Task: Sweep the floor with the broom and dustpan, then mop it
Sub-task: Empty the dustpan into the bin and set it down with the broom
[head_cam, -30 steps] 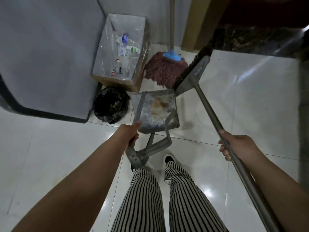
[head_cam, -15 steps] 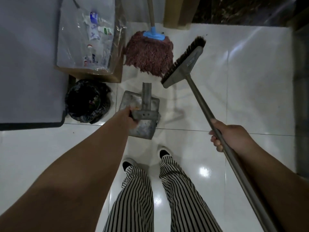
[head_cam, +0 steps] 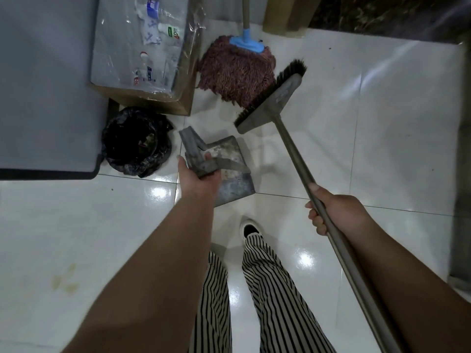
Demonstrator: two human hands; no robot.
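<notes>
Dustpan (head_cam: 229, 171) hangs tilted above the white tiled floor (head_cam: 382, 149), its grey handle clasped in the left hand (head_cam: 197, 174) with fingers curled round it. Right hand (head_cam: 334, 212) clenches the broom (head_cam: 293, 138) shaft, bristle head forward of both hands beside the reddish mop (head_cam: 237, 72). Left of the left hand sit a black bin bag (head_cam: 135, 143) and a plastic-lined cardboard box (head_cam: 142, 59).

Dustpan (head_cam: 226, 171) sits between the bin bag (head_cam: 136, 146) on the left and broom (head_cam: 272, 98) on the right, mop (head_cam: 237, 70) behind it, box (head_cam: 142, 54) behind the bag.
</notes>
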